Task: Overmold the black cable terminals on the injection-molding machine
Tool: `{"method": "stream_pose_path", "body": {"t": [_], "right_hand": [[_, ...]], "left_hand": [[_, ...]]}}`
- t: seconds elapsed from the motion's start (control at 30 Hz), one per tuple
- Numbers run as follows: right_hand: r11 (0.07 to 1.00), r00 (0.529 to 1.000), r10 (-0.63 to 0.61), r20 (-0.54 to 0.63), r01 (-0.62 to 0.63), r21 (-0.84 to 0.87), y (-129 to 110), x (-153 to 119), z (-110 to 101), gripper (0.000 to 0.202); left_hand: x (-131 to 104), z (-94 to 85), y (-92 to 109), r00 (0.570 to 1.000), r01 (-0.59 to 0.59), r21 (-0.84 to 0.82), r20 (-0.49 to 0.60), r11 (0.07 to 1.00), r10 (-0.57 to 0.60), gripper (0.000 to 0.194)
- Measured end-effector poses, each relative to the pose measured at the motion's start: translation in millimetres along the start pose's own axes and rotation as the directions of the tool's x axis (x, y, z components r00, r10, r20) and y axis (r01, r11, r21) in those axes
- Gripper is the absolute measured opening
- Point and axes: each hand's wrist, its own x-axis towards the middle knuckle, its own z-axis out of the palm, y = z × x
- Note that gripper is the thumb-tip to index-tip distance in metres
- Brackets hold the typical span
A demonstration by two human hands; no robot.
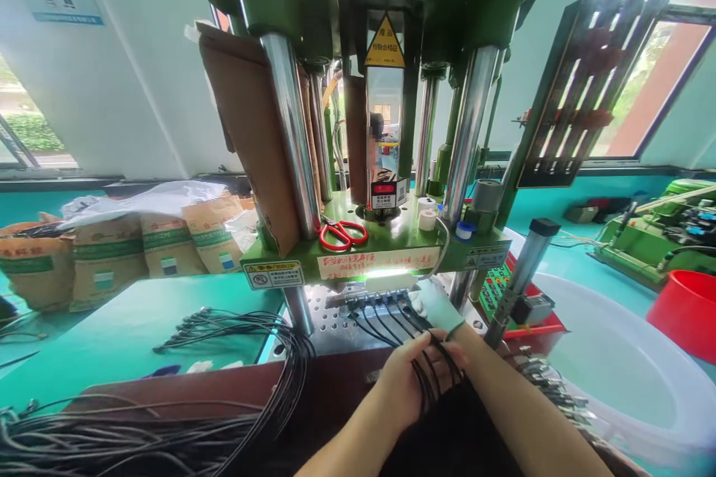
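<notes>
From my seat, the black cables [391, 320] run lengthwise from 6 toward 12 o'clock, their plug ends seated side by side in the mould [372, 297] under the green press [385, 242]. They are thin, glossy and dark. My left hand [406, 380] is clasped around the bunch, fingers curled over it. My right hand [441, 313], wearing a pale glove, lies at 1 o'clock beside them; I cannot tell its grip.

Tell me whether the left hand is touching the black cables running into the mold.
Touching. The head view shows the left hand with its fingers threaded among the black cables, which cross over them.
</notes>
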Motion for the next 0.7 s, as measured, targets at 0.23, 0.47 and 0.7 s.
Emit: {"method": "stream_pose_path", "body": {"t": [0.23, 0.47, 0.7], "right_hand": [[0.989, 0.985, -0.049, -0.164, 0.071, 0.131, 1, -34, -8, 0.019], [0.983, 0.969, 0.0, -0.247, 0.046, 0.18, 8, -40, -7, 0.02], [1.0, 0.985, -0.016, -0.171, 0.02, 0.022, 9, -48, -39, 0.022]], "left_hand": [[-35, 9.1, -16, 0.996, 0.035, -0.158, -0.079, 0.987, -0.048, 0.028], [-87, -9.3, -48, 0.967, 0.138, 0.136, 0.196, 0.981, -0.164, 0.027], [-169, 5.9, 44, 0.907, -0.405, -0.011, 0.124, 0.914, 0.403, 0.022]]}}
